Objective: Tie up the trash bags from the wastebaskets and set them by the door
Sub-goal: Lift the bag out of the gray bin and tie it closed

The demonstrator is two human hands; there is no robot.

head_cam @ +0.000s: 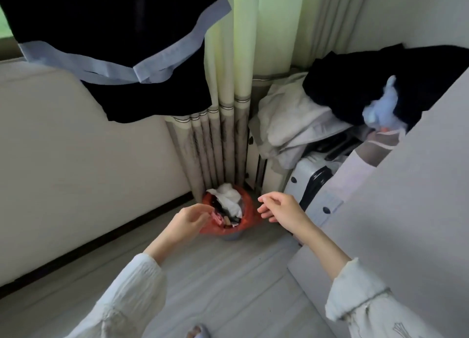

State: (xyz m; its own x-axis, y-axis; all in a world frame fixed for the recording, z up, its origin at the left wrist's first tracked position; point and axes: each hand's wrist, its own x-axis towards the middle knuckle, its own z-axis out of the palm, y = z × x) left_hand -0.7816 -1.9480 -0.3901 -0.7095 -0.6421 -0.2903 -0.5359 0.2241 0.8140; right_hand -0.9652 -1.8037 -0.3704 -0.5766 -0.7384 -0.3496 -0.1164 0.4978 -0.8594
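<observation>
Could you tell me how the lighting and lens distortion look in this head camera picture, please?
Head view: daylight glows through the curtain; the hanging dark garment is nearly featureless; wide-angle bending curves the wall's baseboard; slight softness on both hands, left hand and right hand, above the red trash bag.

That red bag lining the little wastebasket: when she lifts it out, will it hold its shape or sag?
The red bag looks like thin film folded over the wastebasket rim, so it will probably sag and crumple. The crumpled white paper heaped on top suggests a light load. It seems filled to the brim, so scraps may spill unless the edges are gathered first.
</observation>
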